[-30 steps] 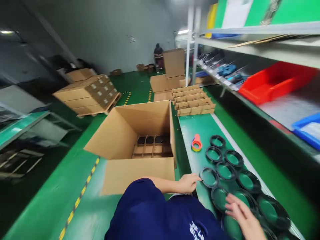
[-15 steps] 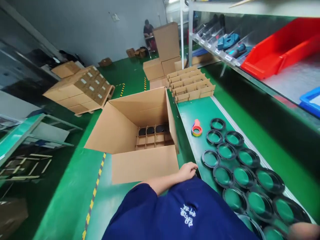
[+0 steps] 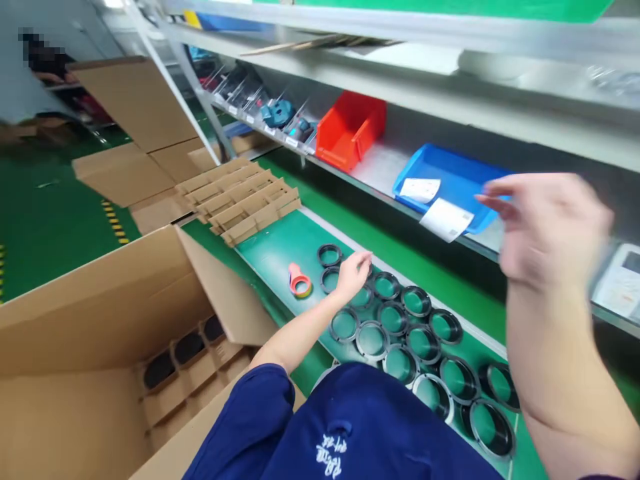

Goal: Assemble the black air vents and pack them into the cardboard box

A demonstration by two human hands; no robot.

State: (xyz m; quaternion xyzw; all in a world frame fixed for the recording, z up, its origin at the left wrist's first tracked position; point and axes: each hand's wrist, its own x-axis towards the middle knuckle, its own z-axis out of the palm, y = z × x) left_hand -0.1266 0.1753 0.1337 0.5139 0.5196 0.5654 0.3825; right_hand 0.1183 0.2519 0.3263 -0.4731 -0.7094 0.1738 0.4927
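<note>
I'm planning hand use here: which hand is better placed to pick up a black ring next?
Probably the left hand: it is low, at the black rings, while the right hand is raised near the blue tray.

Wall: pale grey-blue, rising far beyond the left hand [image 3: 356,273], at the upper left [image 3: 85,30].
Floor: glossy green [image 3: 50,200], spreading far left of that hand and showing again between bench and rack; yellow-and-black tape [image 3: 115,223] is marking it.
Bench: a green top [image 3: 267,250] with a pale edge strip, running beneath the left hand.
Rack: pale metal shelves, the lower one [image 3: 375,175] stretching behind the right hand [image 3: 555,230], the upper [image 3: 425,83] passing above it.
Light: whitish glare [image 3: 113,3], glowing far up-left of both hands.
</note>
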